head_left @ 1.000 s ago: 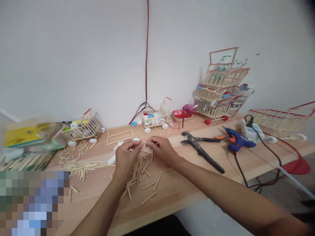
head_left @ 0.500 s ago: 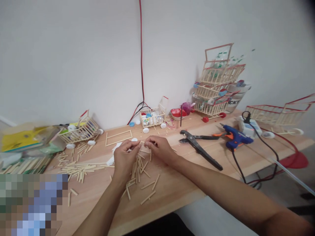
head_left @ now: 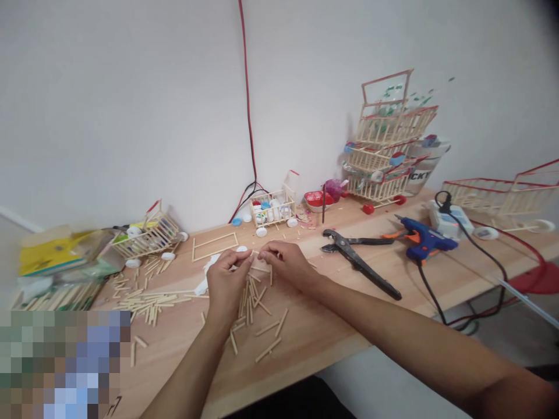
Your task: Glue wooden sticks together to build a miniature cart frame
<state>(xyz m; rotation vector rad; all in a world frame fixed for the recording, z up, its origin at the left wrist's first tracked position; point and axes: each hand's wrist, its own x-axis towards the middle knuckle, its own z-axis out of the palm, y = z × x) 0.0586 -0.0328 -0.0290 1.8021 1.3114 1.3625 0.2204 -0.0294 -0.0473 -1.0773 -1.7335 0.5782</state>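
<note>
My left hand (head_left: pixel 226 279) and my right hand (head_left: pixel 285 262) meet over the middle of the wooden table (head_left: pixel 305 331), fingertips almost touching. Both pinch at a short wooden stick (head_left: pixel 255 254) held between them. Under and around the hands lie several loose cut sticks (head_left: pixel 257 314). A thin rectangular stick frame (head_left: pixel 215 245) lies flat just beyond my left hand. White scraps (head_left: pixel 204 278) lie to the left of my left hand.
Black pliers (head_left: pixel 360 265) and a blue glue gun (head_left: pixel 425 240) with its cable lie to the right. Small stick carts (head_left: pixel 273 209) stand along the wall, a stack of them (head_left: pixel 388 151) at back right. More sticks (head_left: pixel 148 297) and packets (head_left: pixel 56 250) lie left.
My hands stay together on the stick with almost no motion. The view has shifted slightly as my head moved.
</note>
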